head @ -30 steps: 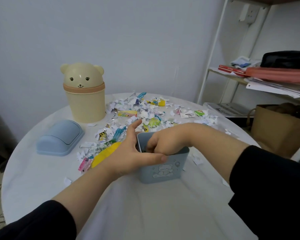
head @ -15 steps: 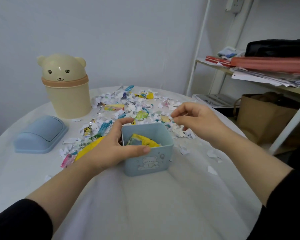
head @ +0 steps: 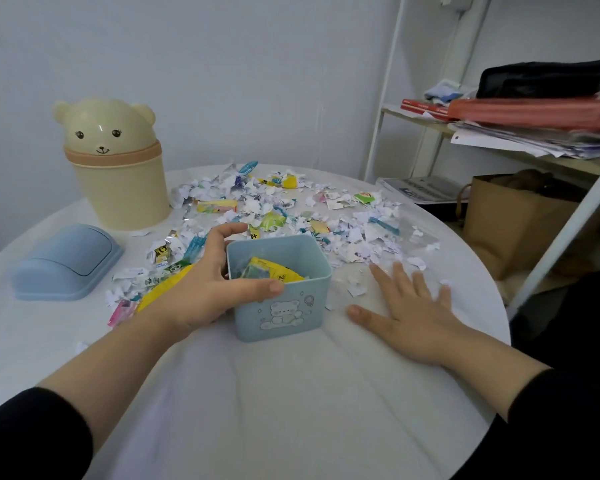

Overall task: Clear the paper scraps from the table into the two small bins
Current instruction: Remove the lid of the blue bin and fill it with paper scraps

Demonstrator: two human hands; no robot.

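Left hand (head: 201, 289) grasps the blue bin (head: 281, 315): the thumb lies along its near wall and the fingers curl round its far left corner. Right hand (head: 409, 313) is released, lying flat with fingers spread on the table (head: 257, 393) just right of that bin.

Head view count:
- Two bins: the blue one in the grip and a lidded bear bin (head: 118, 192) well beyond the left hand.
- One loose blue lid (head: 66, 265), left of the left hand.
- Paper scraps (head: 361, 237), too many to count, spread beyond both hands. A few lie at the right fingertips.
- A yellow wrapper (head: 278, 273) sits inside the blue bin.

Bare cloth lies open nearer than both hands. The table's rounded edge is close to the right of the right hand.
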